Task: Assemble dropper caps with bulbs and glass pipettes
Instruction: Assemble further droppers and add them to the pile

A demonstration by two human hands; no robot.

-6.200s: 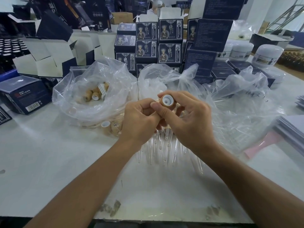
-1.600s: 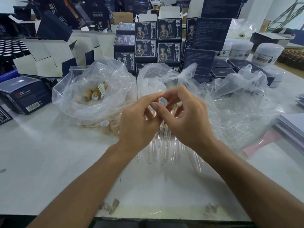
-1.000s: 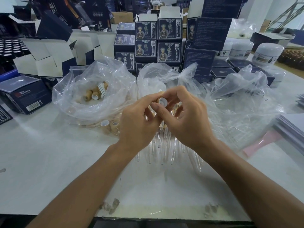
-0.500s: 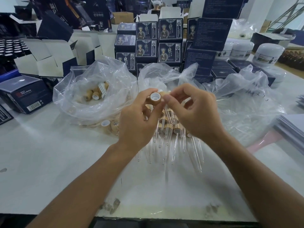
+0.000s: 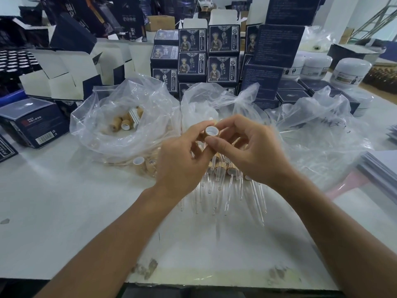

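Observation:
A tan dropper cap (image 5: 211, 132) with a white lining is held up over the middle of the table, its open end facing me. My left hand (image 5: 180, 166) holds it from the left and below. My right hand (image 5: 251, 149) pinches it from the right between thumb and forefinger. Below the hands lies a row of assembled droppers (image 5: 223, 181), tan caps away from me and glass pipettes pointing toward me. A clear bag (image 5: 120, 125) at the left holds several loose tan caps (image 5: 124, 123).
Another clear bag (image 5: 322, 134) with glass pipettes lies at the right. Stacked dark blue boxes (image 5: 206, 54) and open cartons (image 5: 60, 76) stand behind the bags. White jars (image 5: 352, 72) sit at the back right, grey sheets (image 5: 382, 168) at the right edge.
The hands came slightly apart half a second ago with the cap in my left fingers; now my right thumb and forefinger are back on the cap, which sits a little further right.

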